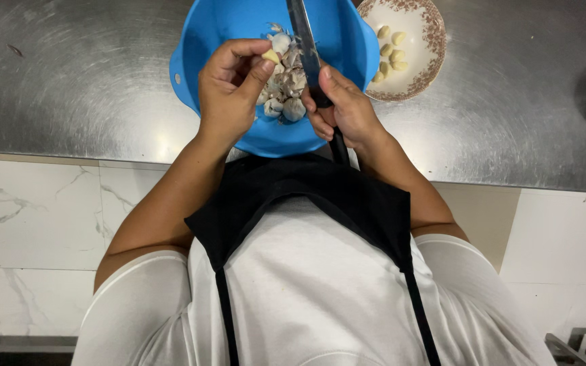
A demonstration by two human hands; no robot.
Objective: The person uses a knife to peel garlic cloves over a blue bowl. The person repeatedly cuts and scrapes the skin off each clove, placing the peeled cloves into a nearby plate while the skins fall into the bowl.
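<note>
Pinching a small pale garlic clove (270,55) between thumb and fingertips, the left hand (228,85) holds it over the blue bowl (201,41), its fingers curled closed around the clove with only the tip showing. Just to the right of those fingers, the right hand (344,108) is wrapped shut around the dark handle of a knife (304,37), the blade running up and away past the fingertips and across the bowl. Below and between the 2 sets of fingers lies a heap of papery garlic skins (285,85) with some unpeeled cloves inside the bowl. Beyond the right fingers, well clear of the blade, a patterned brown-and-white dish (423,27) on the steel table (76,74) holds about 6 peeled cloves (391,51). The risk here, as I judge it, is the closeness of the blade to the left thumb: the clove is small and smooth, so a slip of the knife could nick the fingertips, or the clove could pop loose and drop among the skins.
</note>
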